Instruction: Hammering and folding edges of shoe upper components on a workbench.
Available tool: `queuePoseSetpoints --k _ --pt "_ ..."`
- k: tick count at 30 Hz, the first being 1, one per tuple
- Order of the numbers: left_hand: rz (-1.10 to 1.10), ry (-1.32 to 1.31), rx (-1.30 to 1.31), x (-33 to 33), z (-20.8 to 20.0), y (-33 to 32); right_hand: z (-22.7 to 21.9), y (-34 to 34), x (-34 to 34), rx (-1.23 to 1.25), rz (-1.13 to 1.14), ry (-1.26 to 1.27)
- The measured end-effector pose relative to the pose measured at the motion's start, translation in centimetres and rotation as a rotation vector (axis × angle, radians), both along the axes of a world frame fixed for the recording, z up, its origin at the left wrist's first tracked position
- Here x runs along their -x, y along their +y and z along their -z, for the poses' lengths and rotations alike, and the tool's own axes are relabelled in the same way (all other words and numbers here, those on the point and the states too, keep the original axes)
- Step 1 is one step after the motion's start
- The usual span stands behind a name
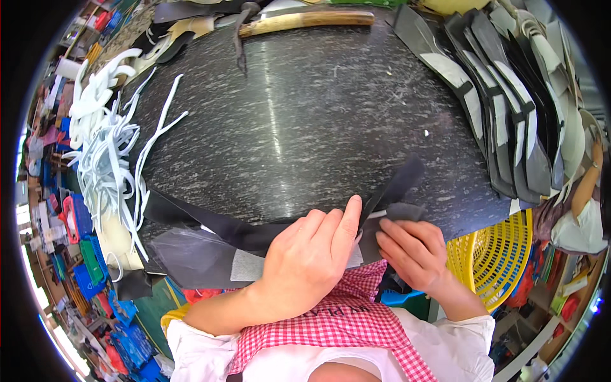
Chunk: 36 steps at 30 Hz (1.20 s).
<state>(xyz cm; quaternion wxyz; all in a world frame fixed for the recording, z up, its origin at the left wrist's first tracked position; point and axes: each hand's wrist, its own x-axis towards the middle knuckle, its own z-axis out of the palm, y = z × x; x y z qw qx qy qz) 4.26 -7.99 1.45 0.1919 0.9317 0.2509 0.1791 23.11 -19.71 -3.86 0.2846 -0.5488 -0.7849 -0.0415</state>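
A dark grey curved piece of sheet material (194, 254) lies along the table's near edge, with a light grey patch (247, 266) on it. A black strip (216, 224) runs along its upper side, its far end rising loose to the right. My left hand (312, 251) presses down on the strip and piece, fingers bent together and index finger pointing forward; what lies under the palm is hidden. Close beside it, my right hand (414, 251) grips the right end of the grey piece, thumb hidden below. A narrow white edge shows between the hands.
White cord-like strips (108, 146) lie heaped at the left. Several similar grey-and-white pieces (503, 102) are stacked at the far right. A wooden-handled hammer (309, 23) lies at the far edge. A yellow basket (503, 261) stands below the table's right edge; another person's arm (589, 172) shows beyond.
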Motion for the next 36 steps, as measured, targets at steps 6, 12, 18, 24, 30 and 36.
queuePoseSetpoints --k 6,12,18,24,30,36 --pt "0.135 0.124 -0.163 0.4 -0.3 -0.5 0.1 -1.2 -0.1 0.172 0.069 -0.007" --pt "0.398 0.238 -0.677 0.8 2.0 -1.5 -1.5 -0.9 -1.3 0.296 0.08 0.198" --pt "0.42 0.267 -0.719 0.5 1.6 -1.2 -6.3 1.1 -3.3 0.227 0.006 0.135" --pt "0.434 0.316 -0.666 0.7 1.3 -1.3 -6.6 3.3 -3.6 0.425 0.035 0.145" --pt "0.166 0.279 -0.421 3.4 -2.1 0.5 -3.4 4.2 0.7 0.533 -0.225 0.611" --pt "0.26 0.268 -0.365 5.1 -2.1 3.6 -2.7 4.6 0.4 0.557 -0.353 0.456"
